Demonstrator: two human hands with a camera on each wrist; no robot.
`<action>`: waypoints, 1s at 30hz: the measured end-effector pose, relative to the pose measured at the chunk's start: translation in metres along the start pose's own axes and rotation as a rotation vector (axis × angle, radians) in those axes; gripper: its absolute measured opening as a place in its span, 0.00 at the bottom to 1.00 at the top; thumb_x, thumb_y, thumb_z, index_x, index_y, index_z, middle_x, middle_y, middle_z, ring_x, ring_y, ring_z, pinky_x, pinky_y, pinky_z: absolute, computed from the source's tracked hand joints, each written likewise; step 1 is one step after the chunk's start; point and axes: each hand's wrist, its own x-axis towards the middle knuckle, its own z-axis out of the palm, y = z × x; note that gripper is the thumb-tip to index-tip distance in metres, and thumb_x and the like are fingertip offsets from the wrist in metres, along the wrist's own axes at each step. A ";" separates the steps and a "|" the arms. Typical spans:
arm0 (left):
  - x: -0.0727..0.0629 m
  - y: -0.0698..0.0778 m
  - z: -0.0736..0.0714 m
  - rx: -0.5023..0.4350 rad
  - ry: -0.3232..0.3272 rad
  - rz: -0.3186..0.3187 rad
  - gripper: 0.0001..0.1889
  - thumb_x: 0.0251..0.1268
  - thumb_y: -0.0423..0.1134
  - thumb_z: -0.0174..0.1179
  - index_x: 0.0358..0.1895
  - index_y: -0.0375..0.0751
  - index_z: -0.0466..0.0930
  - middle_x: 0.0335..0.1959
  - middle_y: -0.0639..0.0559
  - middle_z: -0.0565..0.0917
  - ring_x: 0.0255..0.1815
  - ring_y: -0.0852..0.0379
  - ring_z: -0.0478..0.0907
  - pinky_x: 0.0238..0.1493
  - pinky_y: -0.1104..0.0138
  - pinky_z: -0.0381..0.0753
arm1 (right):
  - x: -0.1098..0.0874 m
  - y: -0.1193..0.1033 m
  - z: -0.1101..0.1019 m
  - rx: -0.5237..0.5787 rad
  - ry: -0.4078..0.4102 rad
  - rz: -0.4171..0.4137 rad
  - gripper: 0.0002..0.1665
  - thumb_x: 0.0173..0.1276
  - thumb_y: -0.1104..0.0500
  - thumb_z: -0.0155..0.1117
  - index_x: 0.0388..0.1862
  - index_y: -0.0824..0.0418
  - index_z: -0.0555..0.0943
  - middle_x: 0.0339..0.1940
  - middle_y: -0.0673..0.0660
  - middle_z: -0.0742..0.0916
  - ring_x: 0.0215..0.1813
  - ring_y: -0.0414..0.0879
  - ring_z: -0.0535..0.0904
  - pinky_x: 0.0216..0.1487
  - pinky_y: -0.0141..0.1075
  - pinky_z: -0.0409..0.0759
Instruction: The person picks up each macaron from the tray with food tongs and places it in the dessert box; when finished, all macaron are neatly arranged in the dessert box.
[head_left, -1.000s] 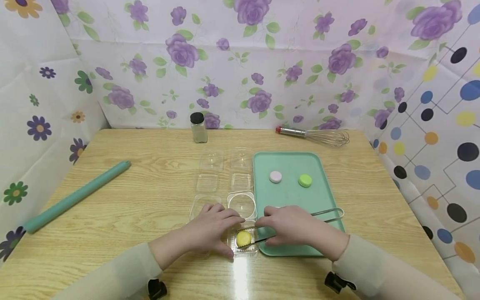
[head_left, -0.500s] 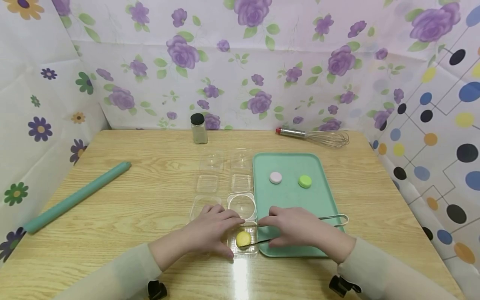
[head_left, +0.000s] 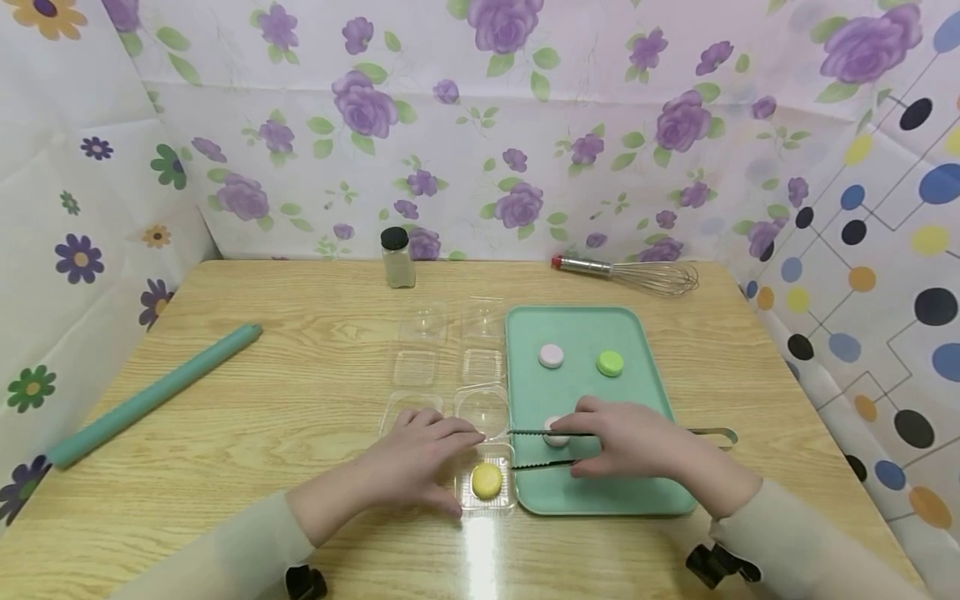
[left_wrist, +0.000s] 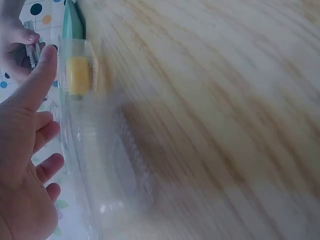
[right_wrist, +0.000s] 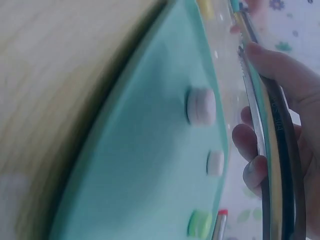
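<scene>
My right hand (head_left: 637,442) holds metal tongs (right_wrist: 282,165) over the green tray (head_left: 600,492). The tongs' serrated tips are spread apart, with no macaron gripped between them. Below one tong arm sits a pale pink macaron (head_left: 557,440), partly covered. Farther back on the tray lie another pink macaron (head_left: 551,356) and a green macaron (head_left: 611,363). A yellow macaron (head_left: 487,481) rests in the base of an opened clear plastic box (head_left: 507,500). My left hand (head_left: 420,458) is just left of that box, fingers spread and loosely bent, partly covering a neighbouring clear box (head_left: 397,408).
Behind the hands stand more opened clear boxes (head_left: 482,364). A black-lidded jar (head_left: 398,260) and a whisk (head_left: 630,273) are at the table's back. A green rolling pin (head_left: 157,393) lies on the left.
The tongs in my right hand have opened wider and moved right, away from the yellow macaron, which stays in the box. A pink macaron formerly hidden by the hand now shows. The left hand shifted slightly left.
</scene>
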 end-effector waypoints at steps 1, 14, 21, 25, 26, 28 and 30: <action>-0.001 -0.001 -0.001 0.002 -0.001 -0.008 0.48 0.37 0.67 0.67 0.66 0.50 0.67 0.61 0.58 0.71 0.52 0.56 0.64 0.56 0.54 0.59 | -0.001 0.003 -0.002 0.007 0.007 0.003 0.30 0.55 0.46 0.71 0.57 0.51 0.79 0.40 0.47 0.79 0.28 0.35 0.69 0.29 0.31 0.71; -0.030 -0.024 -0.011 -0.027 -0.012 -0.090 0.51 0.30 0.68 0.70 0.65 0.49 0.68 0.60 0.52 0.71 0.58 0.52 0.63 0.57 0.50 0.58 | -0.013 0.035 -0.013 0.062 0.041 0.090 0.30 0.56 0.45 0.69 0.57 0.54 0.78 0.45 0.50 0.79 0.30 0.36 0.70 0.31 0.32 0.71; -0.043 -0.034 -0.012 -0.040 -0.008 -0.112 0.49 0.30 0.66 0.71 0.62 0.48 0.70 0.57 0.55 0.72 0.55 0.52 0.64 0.55 0.50 0.58 | -0.016 0.052 -0.019 0.108 0.076 0.156 0.31 0.56 0.44 0.69 0.58 0.54 0.78 0.47 0.53 0.79 0.28 0.38 0.69 0.28 0.32 0.69; -0.047 -0.038 -0.012 -0.041 -0.008 -0.099 0.48 0.29 0.67 0.71 0.61 0.50 0.71 0.56 0.56 0.72 0.52 0.54 0.64 0.53 0.51 0.59 | -0.018 0.065 -0.023 0.097 0.079 0.179 0.30 0.57 0.47 0.70 0.58 0.56 0.78 0.43 0.55 0.80 0.28 0.39 0.68 0.29 0.34 0.69; -0.048 -0.038 -0.012 -0.042 -0.008 -0.094 0.48 0.29 0.68 0.70 0.61 0.50 0.71 0.56 0.57 0.72 0.52 0.55 0.64 0.52 0.52 0.59 | -0.019 0.068 -0.024 0.088 0.082 0.189 0.30 0.57 0.47 0.70 0.58 0.56 0.78 0.43 0.55 0.80 0.29 0.39 0.69 0.29 0.34 0.69; -0.049 -0.039 -0.013 -0.043 -0.011 -0.082 0.47 0.29 0.68 0.70 0.60 0.51 0.71 0.56 0.57 0.72 0.52 0.55 0.64 0.51 0.52 0.59 | -0.021 0.075 -0.026 0.069 0.092 0.204 0.30 0.57 0.47 0.70 0.57 0.56 0.78 0.44 0.55 0.80 0.30 0.41 0.71 0.31 0.36 0.71; -0.050 -0.040 -0.014 -0.047 -0.017 -0.072 0.47 0.28 0.67 0.71 0.60 0.51 0.71 0.56 0.57 0.72 0.52 0.55 0.64 0.51 0.52 0.59 | -0.023 0.081 -0.027 0.047 0.109 0.208 0.30 0.57 0.47 0.70 0.57 0.58 0.79 0.46 0.57 0.80 0.35 0.44 0.75 0.34 0.39 0.74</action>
